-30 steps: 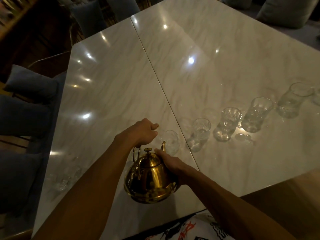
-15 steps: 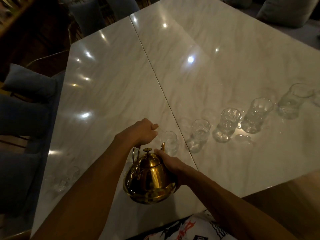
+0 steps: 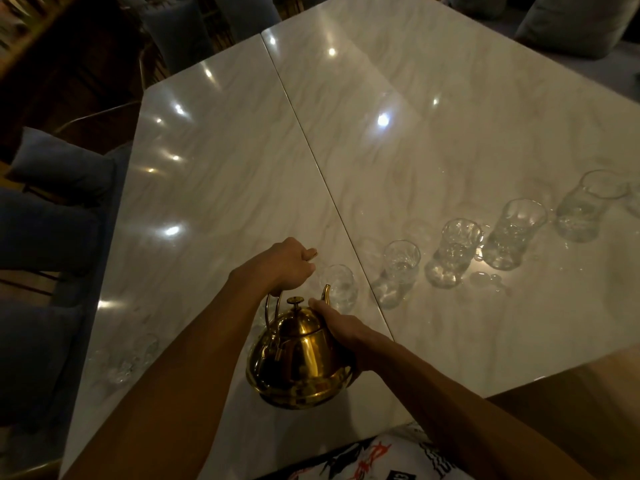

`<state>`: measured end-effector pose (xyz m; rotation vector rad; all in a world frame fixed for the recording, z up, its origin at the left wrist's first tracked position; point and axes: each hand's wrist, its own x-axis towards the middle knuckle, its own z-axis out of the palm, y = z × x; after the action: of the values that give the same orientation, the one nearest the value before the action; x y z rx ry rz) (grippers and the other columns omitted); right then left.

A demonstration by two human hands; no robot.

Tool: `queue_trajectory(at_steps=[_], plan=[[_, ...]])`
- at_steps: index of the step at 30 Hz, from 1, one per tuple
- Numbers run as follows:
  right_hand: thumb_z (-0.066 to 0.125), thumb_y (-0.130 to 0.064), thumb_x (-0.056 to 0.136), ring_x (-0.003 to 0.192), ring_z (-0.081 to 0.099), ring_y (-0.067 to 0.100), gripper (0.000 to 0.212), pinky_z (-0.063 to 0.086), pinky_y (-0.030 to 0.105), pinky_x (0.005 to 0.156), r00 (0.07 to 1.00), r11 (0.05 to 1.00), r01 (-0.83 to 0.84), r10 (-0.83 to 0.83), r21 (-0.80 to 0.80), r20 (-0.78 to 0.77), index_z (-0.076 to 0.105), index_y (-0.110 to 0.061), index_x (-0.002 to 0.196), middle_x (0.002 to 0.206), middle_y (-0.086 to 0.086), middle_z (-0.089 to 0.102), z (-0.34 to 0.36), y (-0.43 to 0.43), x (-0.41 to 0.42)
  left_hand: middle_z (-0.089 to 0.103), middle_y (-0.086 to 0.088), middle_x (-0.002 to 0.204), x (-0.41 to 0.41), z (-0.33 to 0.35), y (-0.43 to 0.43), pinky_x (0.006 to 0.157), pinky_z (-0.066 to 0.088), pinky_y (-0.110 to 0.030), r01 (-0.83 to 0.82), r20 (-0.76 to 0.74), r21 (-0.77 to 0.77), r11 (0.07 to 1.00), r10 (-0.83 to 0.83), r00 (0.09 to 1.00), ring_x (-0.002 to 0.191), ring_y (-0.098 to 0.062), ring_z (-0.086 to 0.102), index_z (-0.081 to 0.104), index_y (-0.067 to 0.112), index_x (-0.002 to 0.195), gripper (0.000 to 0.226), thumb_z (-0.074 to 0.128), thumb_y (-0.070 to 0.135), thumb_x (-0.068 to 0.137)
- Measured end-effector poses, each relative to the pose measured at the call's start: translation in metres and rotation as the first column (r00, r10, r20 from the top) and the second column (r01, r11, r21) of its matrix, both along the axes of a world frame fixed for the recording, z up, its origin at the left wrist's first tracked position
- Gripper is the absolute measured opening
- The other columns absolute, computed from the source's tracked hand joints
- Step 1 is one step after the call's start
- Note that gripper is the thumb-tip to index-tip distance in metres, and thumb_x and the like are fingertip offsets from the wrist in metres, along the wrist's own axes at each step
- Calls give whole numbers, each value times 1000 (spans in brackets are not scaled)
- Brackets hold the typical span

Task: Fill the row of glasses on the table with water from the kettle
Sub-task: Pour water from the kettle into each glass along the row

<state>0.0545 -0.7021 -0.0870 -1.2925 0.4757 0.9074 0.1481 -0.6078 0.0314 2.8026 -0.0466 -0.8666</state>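
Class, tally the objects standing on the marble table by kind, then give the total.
Clear glasses: 6, namely the glass at the spout, second, third, fourth, fifth, and one at far left
Gold kettle: 1
Total: 7

We cannot tell the water level in the clear patterned glasses [image 3: 457,252]; the rightmost glass [image 3: 635,199] is cut by the frame edge, and faint dim glasses [image 3: 130,358] blur at left

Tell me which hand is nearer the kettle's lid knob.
Right. The right hand rests on the kettle, fingertips beside the lid knob; the left hand grips the handle above.
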Motion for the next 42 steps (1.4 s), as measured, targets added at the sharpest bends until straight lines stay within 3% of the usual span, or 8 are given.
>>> queue_trajectory(at_steps=[6,16,20,21,24,27,35,42], plan=[[46,-73,92,113,61,31,65,45,49,110,1000,1000,-6,6,-9,10,60,-17,122,122,13,63,-2,0,2,45,-11,144,-1,1,0,86,43,-31,7,-6,-13,1000,-7,1000,119,-27,53,41,23,142,48,51,28,95],[51,-76,88,113,63,31,79,48,50,108,1000,1000,-11,11,-25,26,57,-13,135,126,14,64,2,0,2,49,-12,140,-6,4,4,86,47,-32,-6,32,-14,1000,6,999,113,-26,57,41,25,142,49,52,31,94],[50,-81,80,110,64,29,87,49,50,106,996,997,-17,23,-70,86,59,-15,136,125,12,66,3,1,1,49,-12,140,-14,8,6,72,51,-30,-1,81,-39,999,5,997,93,-22,60,39,28,143,49,49,32,95],[51,-82,79,111,64,29,88,49,50,106,995,997,-14,22,-79,99,58,-16,136,125,11,65,3,1,0,49,-12,140,-17,9,7,74,50,-30,1,98,-43,999,3,995,97,-23,60,39,29,143,49,49,33,95],[50,-74,89,106,63,25,71,49,45,103,985,995,-8,25,-100,173,54,-18,131,121,8,64,4,-1,-2,44,-10,145,-29,9,10,91,42,-29,9,139,-83,997,3,990,123,-25,52,37,30,144,49,48,31,96],[50,-68,93,101,62,21,57,49,41,95,972,994,7,19,-112,235,51,-23,127,116,5,64,5,-1,-7,42,-7,147,-41,11,14,94,40,-28,-4,180,-132,991,27,983,126,-23,50,36,31,144,48,48,30,97],[50,-66,95,92,61,13,32,46,39,91,947,988,57,-7,-146,321,53,-35,105,102,-4,64,20,-1,-23,46,-7,144,-66,21,19,79,40,-21,6,263,-177,984,42,964,113,-20,59,35,35,143,49,47,30,97],[51,-65,95,91,62,11,29,48,38,93,934,977,103,-31,-185,356,54,-40,108,100,-9,65,41,-13,-47,53,-7,137,-91,40,13,75,42,-22,23,280,-253,967,51,959,95,-16,64,37,35,143,47,47,31,96]])
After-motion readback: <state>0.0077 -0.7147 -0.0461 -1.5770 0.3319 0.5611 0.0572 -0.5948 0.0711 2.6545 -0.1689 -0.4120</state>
